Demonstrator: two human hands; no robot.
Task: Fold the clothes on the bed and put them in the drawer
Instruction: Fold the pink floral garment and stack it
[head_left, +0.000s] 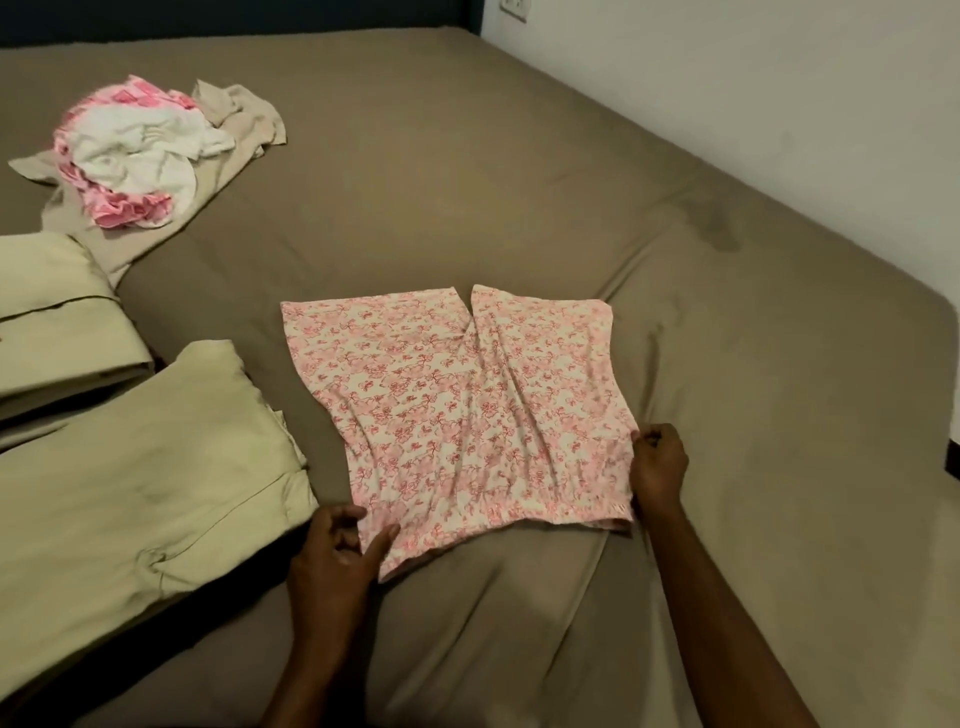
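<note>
Pink floral shorts (457, 410) spread flat on the taupe bed (701, 364).
The left hand (337, 545) pinches the thin cotton waistband's near-left corner; the right hand (658, 462) grips its right edge. A crumpled pile of pink, white and beige clothes (140, 156) lies far left, beyond two smooth cream pillows (130, 467).

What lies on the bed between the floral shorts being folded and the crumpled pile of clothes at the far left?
In the head view, only bare brown sheet lies between the floral shorts and the crumpled pile; nothing rests there.
</note>
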